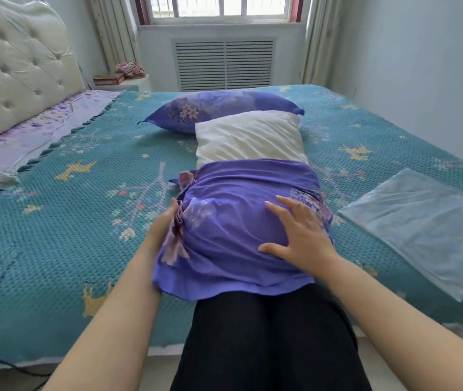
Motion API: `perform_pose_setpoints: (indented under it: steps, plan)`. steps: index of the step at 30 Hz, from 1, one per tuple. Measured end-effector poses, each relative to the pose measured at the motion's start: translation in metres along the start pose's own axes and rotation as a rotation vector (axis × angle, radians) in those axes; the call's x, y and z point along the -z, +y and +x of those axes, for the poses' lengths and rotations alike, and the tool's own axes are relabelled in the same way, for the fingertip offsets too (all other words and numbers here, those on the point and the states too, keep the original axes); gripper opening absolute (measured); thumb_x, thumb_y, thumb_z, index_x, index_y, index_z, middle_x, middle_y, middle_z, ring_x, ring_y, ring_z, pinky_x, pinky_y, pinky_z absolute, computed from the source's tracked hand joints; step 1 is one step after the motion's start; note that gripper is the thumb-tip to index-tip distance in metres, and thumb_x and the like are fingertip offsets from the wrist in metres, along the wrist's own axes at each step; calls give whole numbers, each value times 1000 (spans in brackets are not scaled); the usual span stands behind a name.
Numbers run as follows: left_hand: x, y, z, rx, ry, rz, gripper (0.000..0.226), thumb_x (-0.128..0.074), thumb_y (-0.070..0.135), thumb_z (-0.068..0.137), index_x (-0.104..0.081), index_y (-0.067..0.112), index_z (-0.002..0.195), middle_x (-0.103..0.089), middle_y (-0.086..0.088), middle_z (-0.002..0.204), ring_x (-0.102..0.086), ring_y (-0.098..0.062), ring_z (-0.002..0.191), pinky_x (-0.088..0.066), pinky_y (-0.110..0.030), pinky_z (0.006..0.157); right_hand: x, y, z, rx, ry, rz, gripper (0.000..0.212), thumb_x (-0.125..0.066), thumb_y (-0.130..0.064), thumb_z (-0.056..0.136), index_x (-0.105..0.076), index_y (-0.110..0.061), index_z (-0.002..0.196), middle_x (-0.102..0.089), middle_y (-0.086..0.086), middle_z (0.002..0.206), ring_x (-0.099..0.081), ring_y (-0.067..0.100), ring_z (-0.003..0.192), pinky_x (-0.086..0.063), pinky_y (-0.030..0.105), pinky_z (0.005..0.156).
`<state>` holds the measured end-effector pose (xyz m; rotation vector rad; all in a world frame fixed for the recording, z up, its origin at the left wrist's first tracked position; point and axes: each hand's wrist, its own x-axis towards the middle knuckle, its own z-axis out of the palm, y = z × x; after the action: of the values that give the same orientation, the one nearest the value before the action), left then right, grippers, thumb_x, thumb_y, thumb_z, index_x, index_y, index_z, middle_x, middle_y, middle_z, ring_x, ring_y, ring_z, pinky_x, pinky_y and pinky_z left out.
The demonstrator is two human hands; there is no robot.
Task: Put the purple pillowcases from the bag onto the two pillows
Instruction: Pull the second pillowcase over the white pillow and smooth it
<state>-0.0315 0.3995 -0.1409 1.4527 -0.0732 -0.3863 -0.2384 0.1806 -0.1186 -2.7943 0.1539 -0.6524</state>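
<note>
Lying under right hand (298,238): pillowcase (224,221)

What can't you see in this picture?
- Head view: the near end of the white pillow is hidden inside the purple pillowcase.
- The left hand has its fingers tucked behind the pillowcase's bunched edge, so its grip is unclear.
- The plastic bag: too hazy to tell if anything is inside.
- The things by the window are too small to identify.

Half-cased pillow (248,136) mid-bed (55,249), case (238,221) on its near half; cased pillow (219,108) behind it; bag (422,227) right; headboard (13,66) left.
</note>
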Motion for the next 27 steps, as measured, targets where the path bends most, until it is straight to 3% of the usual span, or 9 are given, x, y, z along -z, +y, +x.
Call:
perform_pose_setpoints:
  steps: [2, 3, 6, 9, 11, 15, 20, 24, 27]
  plan:
    - [-12, 19, -40, -300, 66, 179, 35, -51, 40, 94, -57, 11, 112, -61, -14, 118, -60, -18, 103, -46, -26, 92, 3, 22, -20, -3, 38, -42, 89, -51, -77, 66, -35, -28, 138, -33, 2, 142, -31, 24, 133, -25, 41, 111]
    - [-13, 22, -55, -403, 73, 226, 37, -56, 37, 91, -52, 12, 118, -58, -9, 119, -56, -13, 108, -43, -18, 92, 5, 29, -29, 5, 36, -47, 86, -52, -76, 66, -37, -27, 135, -33, 3, 141, -32, 25, 132, -27, 41, 111]
    - [-10, 13, -77, -631, -56, 540, 55, -63, 48, 74, -46, 22, 120, -47, 6, 122, -44, 3, 113, -31, -4, 92, 5, 38, -48, 64, 60, -101, 65, -55, -70, 71, -46, -24, 116, -36, 7, 135, -37, 28, 127, -34, 41, 107]
    - [0, 2, -90, -796, -138, 860, 62, -67, 58, 62, -48, 24, 111, -35, 7, 142, -33, -1, 129, -29, -16, 100, -1, 35, -52, 70, 171, -176, 35, -57, -48, 79, -57, -16, 93, -44, 12, 123, -44, 33, 113, -48, 44, 94]
    - [6, -6, -92, -867, -101, 1005, 59, -68, 59, 62, -50, 23, 105, -33, 3, 147, -36, -11, 132, -34, -26, 101, -5, 29, -51, 10, 209, -176, 23, -66, -34, 79, -62, -12, 82, -51, 15, 114, -45, 33, 104, -53, 45, 79]
    - [4, -11, -99, -1089, 82, 1152, 30, -58, 42, 81, -66, 15, 91, -56, -7, 123, -51, -26, 110, -47, -37, 87, -4, 17, -49, -113, 264, -60, 19, -76, -20, 76, -61, -9, 78, -55, 13, 105, -47, 32, 97, -53, 42, 64]
    - [-11, 12, -107, -963, 211, 1023, 30, -47, 37, 86, -65, 14, 83, -66, -6, 87, -63, -32, 76, -49, -38, 62, 16, 0, -38, -186, 334, -19, 25, -54, -34, 85, -59, -10, 81, -57, 10, 103, -58, 35, 90, -48, 38, 65]
    - [-19, 31, -104, -879, 286, 943, 14, -53, 28, 89, -60, 15, 90, -66, -16, 73, -61, -40, 70, -46, -41, 60, 30, -6, -29, -292, 344, 18, 17, -58, -24, 91, -56, -8, 91, -61, 14, 100, -59, 38, 86, -37, 36, 63]
    - [-30, 38, -96, -740, 223, 959, 11, -49, 25, 94, -54, 16, 97, -65, -21, 79, -60, -43, 78, -41, -41, 64, 35, -7, -22, -380, 338, 28, 19, -48, -26, 97, -50, -7, 99, -63, 21, 92, -58, 42, 82, -30, 37, 60]
